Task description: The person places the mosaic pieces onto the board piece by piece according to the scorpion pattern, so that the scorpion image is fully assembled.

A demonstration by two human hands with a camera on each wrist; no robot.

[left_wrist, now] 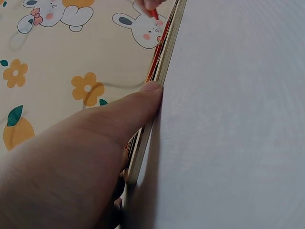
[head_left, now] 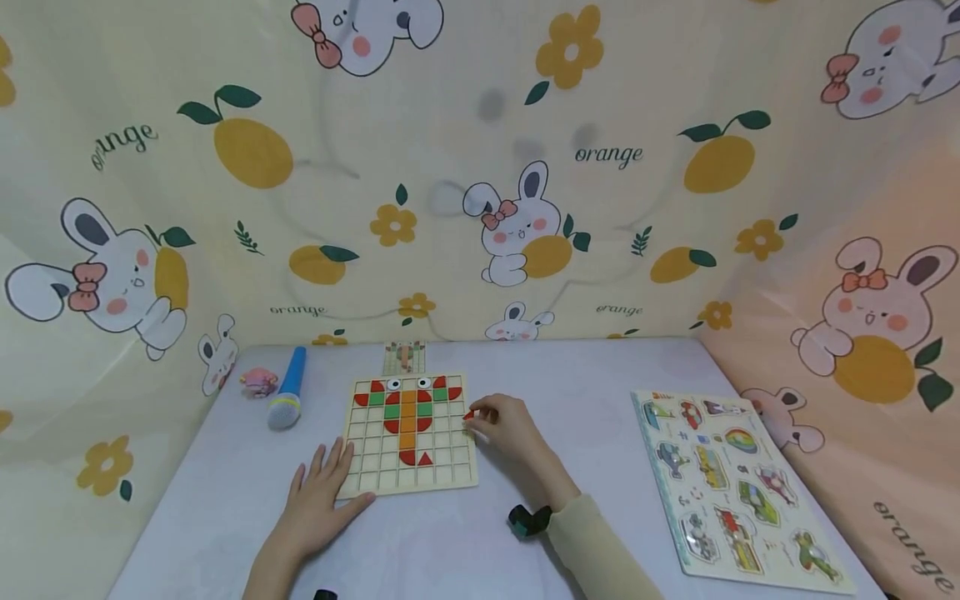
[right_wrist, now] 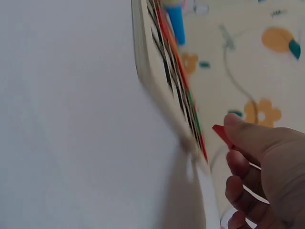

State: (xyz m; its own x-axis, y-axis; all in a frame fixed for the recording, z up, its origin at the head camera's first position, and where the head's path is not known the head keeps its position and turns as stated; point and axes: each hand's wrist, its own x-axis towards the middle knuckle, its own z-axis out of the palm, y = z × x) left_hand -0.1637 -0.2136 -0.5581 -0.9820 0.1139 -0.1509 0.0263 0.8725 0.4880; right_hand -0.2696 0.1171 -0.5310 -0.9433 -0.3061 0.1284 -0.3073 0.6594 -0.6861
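A square wooden grid board (head_left: 450,450) lies on the table, part filled with red, green and orange tiles. Orange tiles (head_left: 407,425) form a column down its middle; two white eye pieces (head_left: 424,383) sit near the top. A small red triangle (head_left: 425,459) lies at the column's lower right. My left hand (head_left: 318,500) rests against the board's lower left corner, fingers spread, with its thumb (left_wrist: 138,102) along the near edge. Just off the right edge, my right hand (head_left: 506,427) pinches a small red tile (right_wrist: 223,135) between thumb and forefinger; most of the tile is hidden.
Behind the board lies a small picture card (head_left: 405,358). A blue toy microphone (head_left: 291,392) and a pink toy (head_left: 258,382) are at the back left. On the right lies a picture puzzle board (head_left: 675,508). Printed cloth walls (head_left: 420,275) enclose the table.
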